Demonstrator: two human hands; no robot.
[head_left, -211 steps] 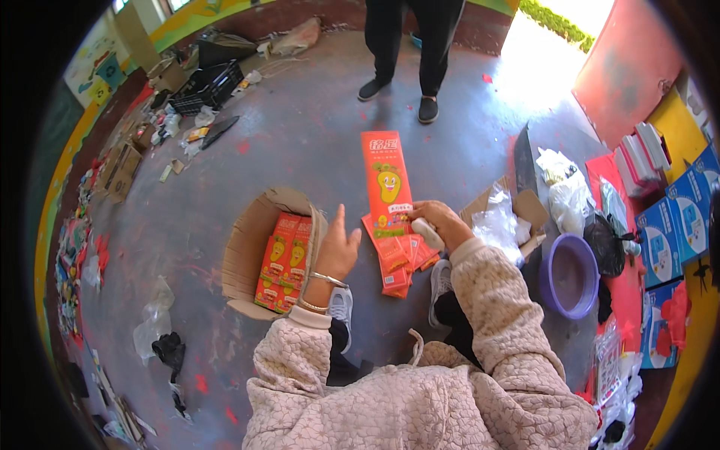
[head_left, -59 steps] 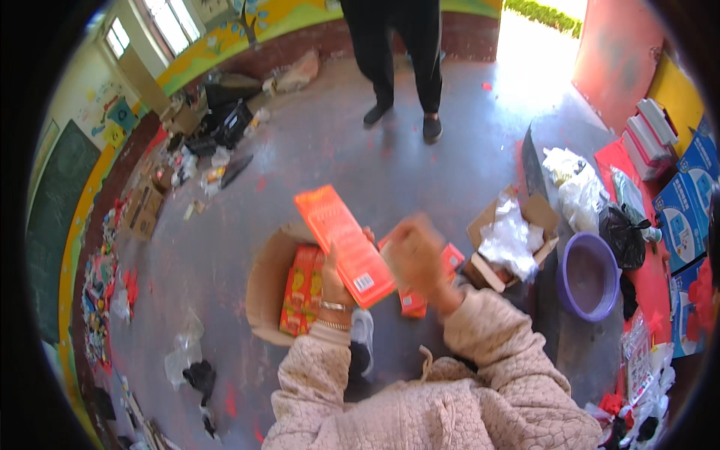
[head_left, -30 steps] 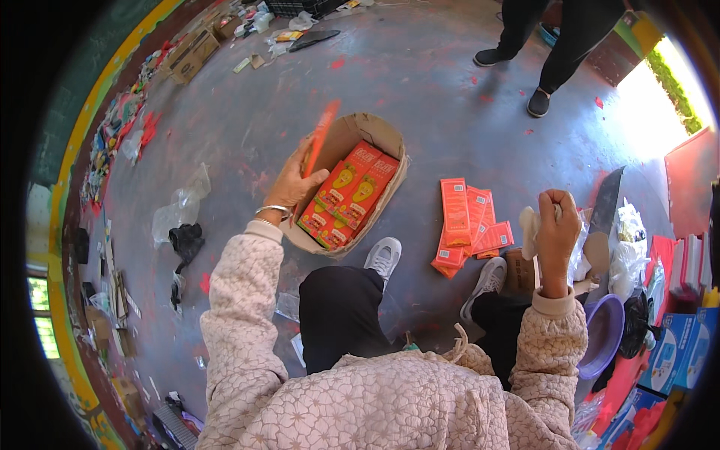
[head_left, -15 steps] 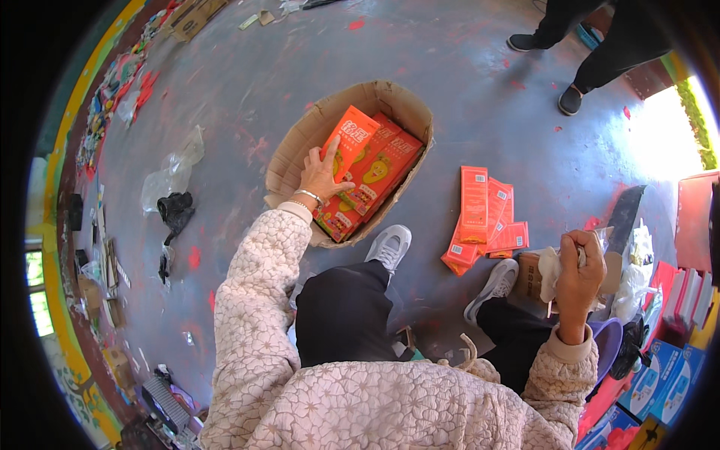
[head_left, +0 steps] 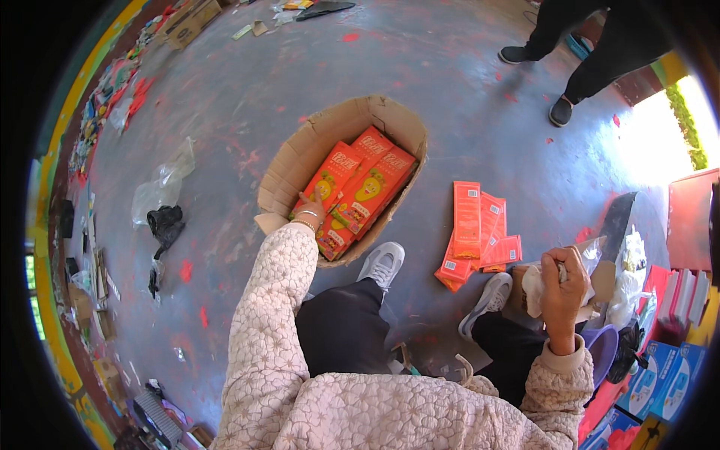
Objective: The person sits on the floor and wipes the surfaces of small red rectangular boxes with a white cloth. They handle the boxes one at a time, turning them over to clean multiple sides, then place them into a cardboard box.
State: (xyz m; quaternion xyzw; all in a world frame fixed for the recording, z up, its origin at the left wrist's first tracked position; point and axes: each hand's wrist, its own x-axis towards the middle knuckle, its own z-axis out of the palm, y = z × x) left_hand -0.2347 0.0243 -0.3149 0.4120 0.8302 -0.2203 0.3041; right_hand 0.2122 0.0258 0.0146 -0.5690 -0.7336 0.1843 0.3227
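An oval cardboard box (head_left: 281,172) on the floor in front of me holds several flat orange cartons (head_left: 369,187) with a yellow cartoon fruit on them. My left hand (head_left: 312,207) is inside the box with its fingers apart, touching the lower end of the leftmost carton (head_left: 330,172), which lies on the stack. Off to the right, my right hand (head_left: 566,285) is raised and closed around a crumpled white cloth (head_left: 533,291). More orange cartons (head_left: 466,225) lie fanned out, overlapping, on the floor between the box and my right hand.
A small brown carton (head_left: 517,296) stands under my right hand, near a purple tub (head_left: 602,346). Blue boxes (head_left: 651,375) are stacked at the lower right. Clear and black plastic bags (head_left: 165,225) lie left. Another person's legs (head_left: 592,71) are at the upper right.
The carton under my left hand has come down flat onto the stack, and my left hand has slid toward its near end. My right hand still grips the cloth, shifted slightly left in view.
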